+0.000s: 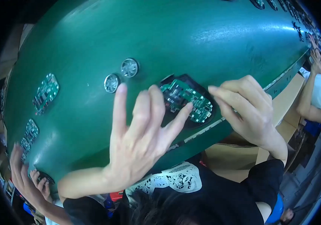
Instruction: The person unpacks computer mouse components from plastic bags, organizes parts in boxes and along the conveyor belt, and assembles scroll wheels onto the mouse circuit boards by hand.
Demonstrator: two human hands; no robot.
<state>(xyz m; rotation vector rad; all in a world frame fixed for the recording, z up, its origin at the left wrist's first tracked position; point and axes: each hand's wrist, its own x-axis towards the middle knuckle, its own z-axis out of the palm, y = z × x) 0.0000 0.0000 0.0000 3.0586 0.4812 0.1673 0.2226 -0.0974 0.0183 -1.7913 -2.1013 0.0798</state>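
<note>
A green circuit board (196,99) lies in a rounded black plastic housing (190,80) near the table's front edge. My left hand (136,140) reaches over from the left with its fingers spread. Its thumb rests on the board, and its raised index fingertip is close to a round silver spoked part (111,83). A second round silver part (129,67) sits just beyond. At the housing's right side, my right hand (248,108) has thumb and fingers bent together in a pinch. Whatever lies between those fingertips is too small to make out.
Two more circuit boards (46,93) lie on the green table (93,45) at the left. Another person's hands (21,176) work beside a dark part there. Cardboard boxes (235,155) stand below the front edge. Farther right are another worker's arms (310,82) and several dark parts (273,4).
</note>
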